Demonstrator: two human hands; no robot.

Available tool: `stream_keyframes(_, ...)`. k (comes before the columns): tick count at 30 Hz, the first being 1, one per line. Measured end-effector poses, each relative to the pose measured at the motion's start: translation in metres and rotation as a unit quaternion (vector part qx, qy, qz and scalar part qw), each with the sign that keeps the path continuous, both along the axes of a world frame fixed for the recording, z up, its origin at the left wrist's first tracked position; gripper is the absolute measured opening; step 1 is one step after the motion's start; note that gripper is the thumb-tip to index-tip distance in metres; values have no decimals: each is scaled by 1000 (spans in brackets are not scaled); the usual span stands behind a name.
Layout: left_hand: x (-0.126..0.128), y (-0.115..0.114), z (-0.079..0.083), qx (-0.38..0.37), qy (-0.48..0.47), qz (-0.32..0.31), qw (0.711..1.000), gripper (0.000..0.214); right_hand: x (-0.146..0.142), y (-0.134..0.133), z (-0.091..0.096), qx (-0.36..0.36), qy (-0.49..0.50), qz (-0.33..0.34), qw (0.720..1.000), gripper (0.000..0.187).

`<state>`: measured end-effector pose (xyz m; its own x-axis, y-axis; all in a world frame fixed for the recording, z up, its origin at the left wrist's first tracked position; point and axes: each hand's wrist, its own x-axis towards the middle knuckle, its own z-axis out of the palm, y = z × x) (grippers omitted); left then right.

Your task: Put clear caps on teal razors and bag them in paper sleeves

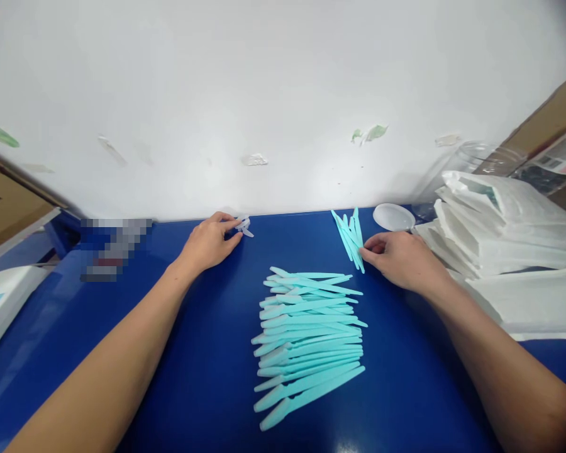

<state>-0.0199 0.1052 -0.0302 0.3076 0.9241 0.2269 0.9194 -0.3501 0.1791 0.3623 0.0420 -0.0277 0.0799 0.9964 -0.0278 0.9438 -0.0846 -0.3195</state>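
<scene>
My left hand (210, 242) is at the far edge of the blue table (207, 377), fingers pinched on a small clear plastic piece (244, 226) near the wall. My right hand (400, 258) grips the near ends of a small bunch of teal plastic sticks (349, 238) that fans out toward the wall. Between my arms lies a larger pile of the same teal sticks (309, 340), laid roughly side by side with their broad ends to the left.
A stack of white bags (500, 233) fills the right side, with a white round lid (393, 217) and a clear jar (471, 160) behind it. Cardboard boxes (4, 201) stand at far left beside a white device (0, 302). The white wall (264, 94) is directly behind.
</scene>
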Motion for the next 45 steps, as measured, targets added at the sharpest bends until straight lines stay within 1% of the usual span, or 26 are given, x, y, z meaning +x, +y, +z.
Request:
stream_keyframes(4,2,3,0,2,15,6,1000,36,-1,-1,1,-4,7,4,1000,21)
stream_keyframes(11,9,-14,6,-17,5,15,1000,30,3,-4,2,31,-6,-11,999,18)
stream_keyframes(13,12,-13,8,-28,-7,23,999,28,2,-4,3,38,23,0,999,17)
stream_keyframes(14,13,-11,8,-35,-14,27,999,27,1,-5,3,31,67,14,997,16)
stream_keyframes(15,14,-9,9,-43,-24,31,998,25,-1,-7,4,16,131,31,991,15)
stream_keyframes(16,14,-8,9,-54,-36,34,997,24,-4,-8,5,-6,207,51,977,15)
stream_keyframes(18,13,-8,12,-81,-65,34,994,26,-11,-13,8,-59,345,90,932,19)
stream_keyframes(19,12,-11,14,-95,-75,30,992,30,-15,-16,10,-79,386,107,913,22)
stream_keyframes(21,10,-22,19,-133,-120,29,983,38,-23,-22,15,-105,423,138,890,25)
stream_keyframes(22,10,-29,23,-158,-171,35,972,39,-27,-25,17,-115,428,152,883,26)
stream_keyframes(23,11,-38,26,-186,-240,44,952,39,-30,-27,20,-124,430,162,880,27)
stream_keyframes(24,13,-46,29,-217,-319,51,921,37,-33,-30,22,-132,428,170,878,27)
stream_keyframes(26,18,-63,33,-270,-471,59,838,31,-38,-34,25,-148,419,186,876,28)
stream_keyframes(27,22,-71,33,-288,-524,57,800,29,-40,-35,26,-153,416,193,875,28)
stream_keyframes(28,26,-77,33,-299,-563,57,768,27,-41,-36,27,-157,413,201,874,27)
stream_keyframes(29,30,-82,32,-301,-593,60,744,28,-43,-37,28,-161,411,208,873,27)
stream_keyframes(30,34,-86,30,-298,-616,64,727,29,-44,-38,28,-164,409,215,871,27)
stream_keyframes(31,36,-89,28,-294,-629,68,717,29,-45,-38,28,-166,408,220,870,27)
stream_keyframes(33,39,-92,24,-292,-634,66,713,28,-45,-38,27,-169,405,222,871,27)
stream_keyframes(36,38,-93,21,-307,-621,43,720,23,-43,-36,25,-171,406,215,872,29)
stream_keyframes(40,32,-93,18,-298,-611,27,733,20,-39,-33,24,-179,404,211,872,32)
stream_keyframes(42,30,-93,17,-288,-596,28,749,22,-38,-32,24,-182,401,218,871,33)
stream_keyframes(45,33,-95,17,-274,-542,16,794,22,-37,-32,23,-182,397,225,871,33)
